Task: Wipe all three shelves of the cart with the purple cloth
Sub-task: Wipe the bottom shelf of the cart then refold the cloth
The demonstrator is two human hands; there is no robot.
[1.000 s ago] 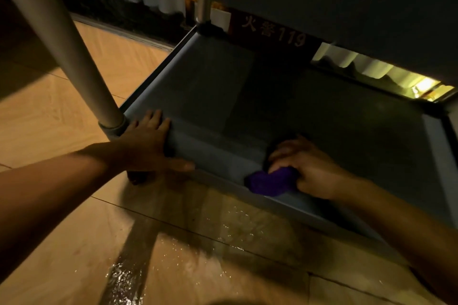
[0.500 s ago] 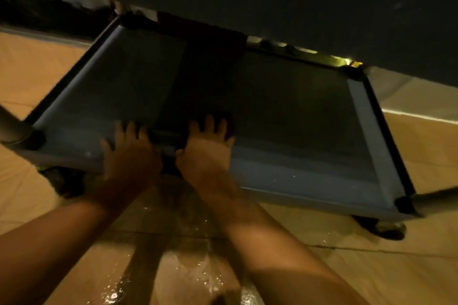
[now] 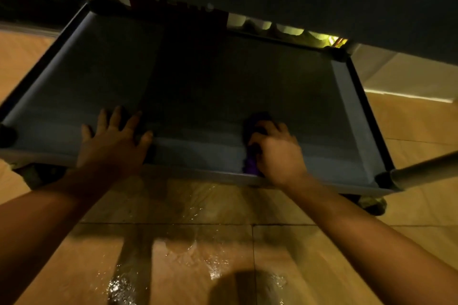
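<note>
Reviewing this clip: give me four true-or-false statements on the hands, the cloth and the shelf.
1. The right hand grips the purple cloth. True.
2. The left hand holds a spray bottle. False: it lies flat and open on the shelf's near edge.
3. The cloth is at the near rim of the bottom shelf. True.
4. The floor by the cart is dry. False: it glistens with water.

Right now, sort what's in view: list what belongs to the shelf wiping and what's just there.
Belongs to the job:
- crumpled purple cloth, gripped by the right hand
- grey rimmed bottom shelf of the cart
- left hand, spread flat on the shelf's near rim

Just there:
- wet patch on the tan tiled floor
- dark cart caster
</note>
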